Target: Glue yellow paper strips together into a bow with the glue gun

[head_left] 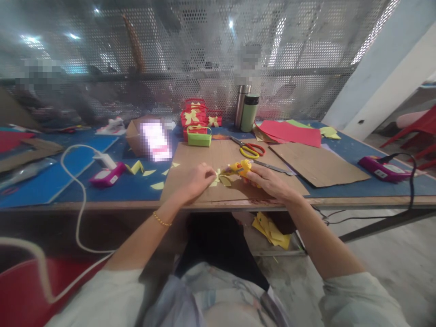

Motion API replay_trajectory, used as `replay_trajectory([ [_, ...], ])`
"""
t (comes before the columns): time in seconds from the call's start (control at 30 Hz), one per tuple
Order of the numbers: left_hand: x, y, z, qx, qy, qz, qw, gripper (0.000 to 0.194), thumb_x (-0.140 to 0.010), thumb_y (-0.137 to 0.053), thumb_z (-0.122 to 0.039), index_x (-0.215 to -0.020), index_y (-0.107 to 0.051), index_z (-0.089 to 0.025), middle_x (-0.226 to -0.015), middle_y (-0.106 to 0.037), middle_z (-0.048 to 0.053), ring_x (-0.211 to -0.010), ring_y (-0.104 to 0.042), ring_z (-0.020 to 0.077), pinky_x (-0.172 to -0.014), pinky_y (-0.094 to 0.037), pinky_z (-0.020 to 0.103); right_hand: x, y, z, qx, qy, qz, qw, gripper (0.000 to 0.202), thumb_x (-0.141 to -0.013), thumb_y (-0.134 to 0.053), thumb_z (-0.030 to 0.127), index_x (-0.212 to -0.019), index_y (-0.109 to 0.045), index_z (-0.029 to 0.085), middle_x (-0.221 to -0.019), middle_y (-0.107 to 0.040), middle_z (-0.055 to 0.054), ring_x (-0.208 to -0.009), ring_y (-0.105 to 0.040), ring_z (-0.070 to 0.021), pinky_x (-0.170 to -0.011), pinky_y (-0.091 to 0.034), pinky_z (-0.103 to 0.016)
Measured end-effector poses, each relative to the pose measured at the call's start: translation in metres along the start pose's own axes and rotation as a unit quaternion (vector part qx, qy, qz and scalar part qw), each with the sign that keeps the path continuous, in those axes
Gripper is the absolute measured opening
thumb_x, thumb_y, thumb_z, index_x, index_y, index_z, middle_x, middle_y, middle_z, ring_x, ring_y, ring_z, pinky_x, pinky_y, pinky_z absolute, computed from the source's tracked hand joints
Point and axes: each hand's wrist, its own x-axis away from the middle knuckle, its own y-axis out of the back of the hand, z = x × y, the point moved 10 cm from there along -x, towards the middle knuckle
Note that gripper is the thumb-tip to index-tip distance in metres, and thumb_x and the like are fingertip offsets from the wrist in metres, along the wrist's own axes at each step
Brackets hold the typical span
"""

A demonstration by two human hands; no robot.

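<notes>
1. Pinching a small yellow paper piece (218, 178), the left hand (194, 181) kept its fingertips pressed together over the cardboard sheet (204, 159) at the table's near edge.
2. The right hand (269, 181) curled its fingers around a yellow glue gun (240, 168), nozzle touching the paper.
3. Scissors (250, 150) lay just behind; a green paper basket (199, 137) stood farther back.

A craft workshop: a long worktable (340, 188) with scissors (250, 150) at twelve o'clock, coloured paper (293, 132) and cardboard (316, 165) at two.
</notes>
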Motion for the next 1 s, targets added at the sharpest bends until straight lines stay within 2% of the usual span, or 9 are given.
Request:
replay_trajectory([
  [0.23, -0.002, 0.002, 0.004, 0.026, -0.008, 0.027, 0.999, 0.013, -0.088, -0.064, -0.023, -0.084, -0.076, -0.02, -0.094, -0.073, 0.004, -0.085, -0.066, 0.0189, -0.08, -0.05, 0.031, 0.0, 0.0, -0.003, 0.006, -0.013, 0.001, 1.0, 0.054, -0.101, -0.043, 0.07, -0.092, -0.065, 0.022, -0.084, -0.065, -0.004, -0.075, -0.057, -0.0192, -0.068, -0.045, -0.032],
  [0.4, -0.005, 0.007, 0.007, 0.037, 0.055, 0.002, 0.998, 0.018, -0.09, -0.06, -0.025, -0.082, -0.075, -0.02, -0.081, -0.075, 0.003, -0.075, -0.066, 0.0182, -0.068, -0.047, 0.029, 0.0, 0.001, 0.001, -0.002, -0.008, 0.002, 1.0, 0.054, -0.1, -0.043, 0.072, -0.091, -0.063, 0.022, -0.086, -0.065, -0.004, -0.075, -0.057, -0.0194, -0.07, -0.045, -0.032],
  [0.57, -0.01, 0.0, 0.01, -0.022, 0.106, -0.015, 0.994, 0.022, -0.089, -0.056, -0.021, -0.075, -0.072, -0.019, -0.076, -0.074, 0.005, -0.07, -0.065, 0.0199, -0.062, -0.043, 0.031, 0.001, -0.001, 0.002, 0.0, -0.008, 0.005, 1.0, 0.057, -0.099, -0.042, 0.073, -0.09, -0.062, 0.021, -0.084, -0.065, -0.004, -0.074, -0.056, -0.0187, -0.069, -0.044, -0.031],
  [1.0, -0.014, -0.014, 0.005, -0.11, 0.122, -0.014, 0.986, 0.023, -0.097, -0.052, -0.018, -0.093, -0.074, -0.017, -0.1, -0.077, 0.013, -0.092, -0.07, 0.0261, -0.08, -0.05, 0.035, 0.0, -0.001, 0.0, 0.009, 0.011, -0.003, 1.0, 0.056, -0.101, -0.042, 0.07, -0.093, -0.064, 0.019, -0.083, -0.064, -0.004, -0.075, -0.056, -0.0187, -0.071, -0.044, -0.032],
])
